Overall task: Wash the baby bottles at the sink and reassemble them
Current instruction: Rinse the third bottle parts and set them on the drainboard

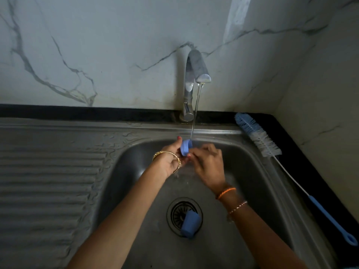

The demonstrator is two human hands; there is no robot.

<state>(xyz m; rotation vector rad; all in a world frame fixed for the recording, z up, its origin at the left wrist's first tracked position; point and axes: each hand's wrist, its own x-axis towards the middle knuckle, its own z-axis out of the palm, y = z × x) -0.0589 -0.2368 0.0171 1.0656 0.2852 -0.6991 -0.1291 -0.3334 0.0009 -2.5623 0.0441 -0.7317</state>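
- Left hand (171, 160) and right hand (207, 164) both curl their fingers round a small round blue plastic bottle ring (185, 148), held under the thin stream from the chrome tap (191, 82) — above the steel sink basin (252, 171);
- a blue plastic cap (190, 224) lies on the drain strainer (178, 212);
- a long blue-and-white bottle brush (272, 150) rests along the sink's right rim.
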